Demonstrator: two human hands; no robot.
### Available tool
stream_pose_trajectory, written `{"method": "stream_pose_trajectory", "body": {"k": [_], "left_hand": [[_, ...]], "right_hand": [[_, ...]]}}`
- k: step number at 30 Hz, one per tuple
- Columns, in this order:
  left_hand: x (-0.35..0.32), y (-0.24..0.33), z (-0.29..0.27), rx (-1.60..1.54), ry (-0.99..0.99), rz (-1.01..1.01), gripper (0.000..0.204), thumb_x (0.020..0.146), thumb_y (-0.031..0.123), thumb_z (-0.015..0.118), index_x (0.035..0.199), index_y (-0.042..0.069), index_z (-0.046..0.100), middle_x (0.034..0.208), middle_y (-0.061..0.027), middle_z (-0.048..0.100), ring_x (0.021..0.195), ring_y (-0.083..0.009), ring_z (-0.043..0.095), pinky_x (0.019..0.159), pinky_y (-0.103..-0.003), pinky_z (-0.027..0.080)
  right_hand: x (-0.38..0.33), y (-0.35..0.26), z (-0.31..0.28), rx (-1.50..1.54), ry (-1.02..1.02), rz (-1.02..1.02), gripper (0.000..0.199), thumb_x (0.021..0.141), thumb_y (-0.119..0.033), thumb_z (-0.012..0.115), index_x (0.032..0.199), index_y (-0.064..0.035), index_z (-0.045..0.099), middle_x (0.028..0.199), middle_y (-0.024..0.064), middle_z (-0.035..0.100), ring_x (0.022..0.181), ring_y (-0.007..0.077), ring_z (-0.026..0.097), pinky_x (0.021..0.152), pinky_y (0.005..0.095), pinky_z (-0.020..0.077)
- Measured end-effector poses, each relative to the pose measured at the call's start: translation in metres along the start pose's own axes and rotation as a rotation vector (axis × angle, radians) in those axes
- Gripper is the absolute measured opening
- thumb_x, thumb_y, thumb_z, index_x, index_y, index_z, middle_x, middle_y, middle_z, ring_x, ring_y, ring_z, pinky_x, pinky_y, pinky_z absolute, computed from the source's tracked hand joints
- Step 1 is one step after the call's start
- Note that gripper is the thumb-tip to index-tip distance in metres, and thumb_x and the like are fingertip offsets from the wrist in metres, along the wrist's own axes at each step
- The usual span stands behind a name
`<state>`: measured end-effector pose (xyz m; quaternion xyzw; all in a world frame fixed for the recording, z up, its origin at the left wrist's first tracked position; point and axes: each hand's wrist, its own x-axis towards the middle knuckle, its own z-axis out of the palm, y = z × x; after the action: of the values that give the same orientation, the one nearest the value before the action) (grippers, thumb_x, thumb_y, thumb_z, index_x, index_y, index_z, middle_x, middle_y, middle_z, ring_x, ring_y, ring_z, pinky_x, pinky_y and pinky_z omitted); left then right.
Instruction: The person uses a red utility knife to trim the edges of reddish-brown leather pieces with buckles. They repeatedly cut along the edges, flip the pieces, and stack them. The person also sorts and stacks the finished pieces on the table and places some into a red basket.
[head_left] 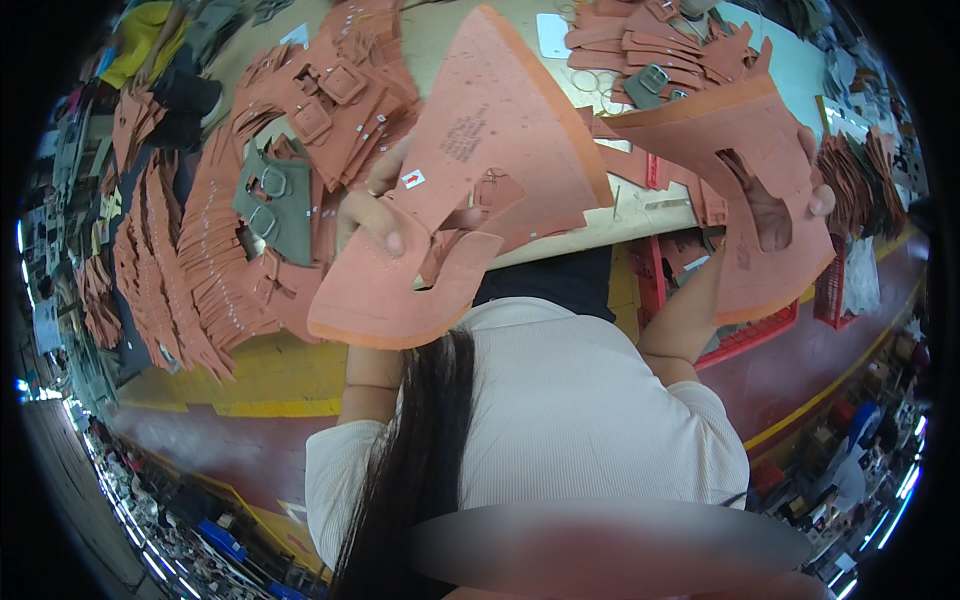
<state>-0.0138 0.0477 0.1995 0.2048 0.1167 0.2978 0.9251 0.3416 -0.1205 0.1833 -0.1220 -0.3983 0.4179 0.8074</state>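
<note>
In the head view the left hand (375,215) pinches a big salmon leather piece (480,170) with thumb on top, and the right hand (790,200) grips a second leather piece (745,150) through its cut-out, both above the table (640,222). It seems the step is comparing or sorting the two pieces. The next move would need a firm hold and a free spot among the stacked straps with buckles (330,100).

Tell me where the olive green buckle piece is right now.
In the head view, the olive green buckle piece lies left on the table, among orange strap stacks, beside the left hand.

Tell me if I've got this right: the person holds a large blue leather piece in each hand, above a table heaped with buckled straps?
Not quite. The head view shows both pieces are salmon-orange, not blue: one in the left hand, one in the right hand. The table heaped with buckled straps is right.
</note>
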Motion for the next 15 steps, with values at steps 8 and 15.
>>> {"method": "stream_pose_trajectory", "body": {"k": [8, 15], "left_hand": [[0.022, -0.018, -0.003, 1.460, 0.021, 0.884, 0.005, 0.083, 0.009, 0.062, 0.083, 0.004, 0.064, 0.115, -0.0140, 0.062, 0.125, -0.0311, 0.049, 0.101, -0.041, 0.042], [0.017, -0.030, -0.039, 1.374, 0.386, 0.276, 0.015, 0.091, 0.009, 0.056, 0.101, -0.001, 0.058, 0.092, -0.0092, 0.066, 0.079, -0.0135, 0.061, 0.074, -0.027, 0.048]], "right_hand": [[0.006, 0.011, -0.003, -0.512, 0.072, -0.243, 0.018, 0.083, -0.006, 0.055, 0.100, -0.0020, 0.059, 0.124, 0.0251, 0.054, 0.125, 0.0422, 0.046, 0.104, 0.0575, 0.0369], [-0.005, 0.018, 0.021, -1.336, 0.032, -0.219, 0.010, 0.077, 0.002, 0.059, 0.086, -0.0028, 0.062, 0.088, 0.0114, 0.066, 0.099, 0.0299, 0.061, 0.099, 0.0475, 0.0399]]}}
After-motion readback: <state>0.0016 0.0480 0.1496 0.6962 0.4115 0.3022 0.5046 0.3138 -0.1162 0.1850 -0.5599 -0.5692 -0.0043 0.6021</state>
